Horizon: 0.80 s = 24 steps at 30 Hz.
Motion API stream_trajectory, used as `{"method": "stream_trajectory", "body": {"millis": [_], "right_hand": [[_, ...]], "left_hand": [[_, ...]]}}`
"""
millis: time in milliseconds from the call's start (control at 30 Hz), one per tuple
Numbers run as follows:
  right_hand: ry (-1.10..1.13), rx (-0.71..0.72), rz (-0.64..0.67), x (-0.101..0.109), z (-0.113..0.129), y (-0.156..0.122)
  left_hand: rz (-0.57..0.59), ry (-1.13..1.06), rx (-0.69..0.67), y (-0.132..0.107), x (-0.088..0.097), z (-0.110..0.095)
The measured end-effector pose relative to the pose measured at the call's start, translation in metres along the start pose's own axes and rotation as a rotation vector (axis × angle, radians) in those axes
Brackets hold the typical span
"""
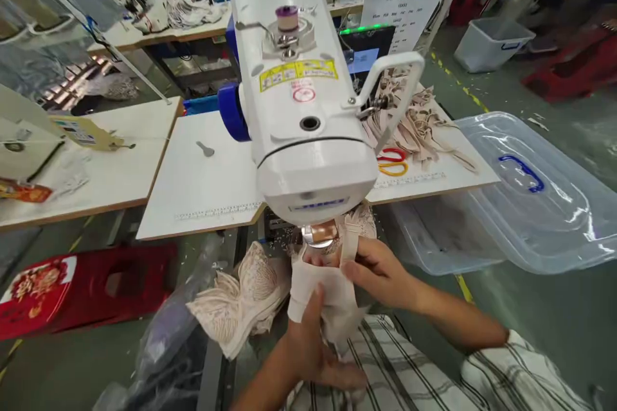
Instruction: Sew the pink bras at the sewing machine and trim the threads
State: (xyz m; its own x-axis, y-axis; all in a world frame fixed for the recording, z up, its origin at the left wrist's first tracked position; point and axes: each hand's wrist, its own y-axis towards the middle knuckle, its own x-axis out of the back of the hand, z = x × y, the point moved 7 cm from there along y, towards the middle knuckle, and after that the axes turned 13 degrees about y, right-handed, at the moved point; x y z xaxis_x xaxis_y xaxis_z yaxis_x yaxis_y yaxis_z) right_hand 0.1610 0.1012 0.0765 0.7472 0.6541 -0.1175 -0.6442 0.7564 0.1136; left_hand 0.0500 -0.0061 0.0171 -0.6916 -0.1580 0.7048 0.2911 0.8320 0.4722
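Observation:
A white sewing machine [299,90] fills the middle, its head pointing toward me. Under its front end I hold a pale beige fabric piece [321,292] with a strap. My left hand [313,350] comes up from below, thumb pressed on the fabric's lower part, fingers closed round it. My right hand [380,270] pinches the fabric and strap from the right, close to the machine's needle area [321,234]. A bundle of lacy beige garment pieces [241,302] hangs to the left of my hands.
White tables [193,186] stand behind the machine. Red and yellow scissors [393,162] and beige straps [419,122] lie on the right. A clear plastic bin with lid [520,192] stands at right. A red stool [81,289] lies at left. Plastic bag [168,340] lower left.

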Motion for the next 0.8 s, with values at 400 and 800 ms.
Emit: {"method": "stream_trajectory", "body": {"millis": [400, 800], "right_hand": [[-0.317, -0.062, -0.368, 0.051, -0.050, 0.041], [-0.354, 0.007, -0.363, 0.066, -0.056, 0.069]], "left_hand": [[0.118, 0.549, 0.055, 0.050, 0.001, 0.036], [0.299, 0.442, 0.343, 0.061, 0.002, 0.036]]}}
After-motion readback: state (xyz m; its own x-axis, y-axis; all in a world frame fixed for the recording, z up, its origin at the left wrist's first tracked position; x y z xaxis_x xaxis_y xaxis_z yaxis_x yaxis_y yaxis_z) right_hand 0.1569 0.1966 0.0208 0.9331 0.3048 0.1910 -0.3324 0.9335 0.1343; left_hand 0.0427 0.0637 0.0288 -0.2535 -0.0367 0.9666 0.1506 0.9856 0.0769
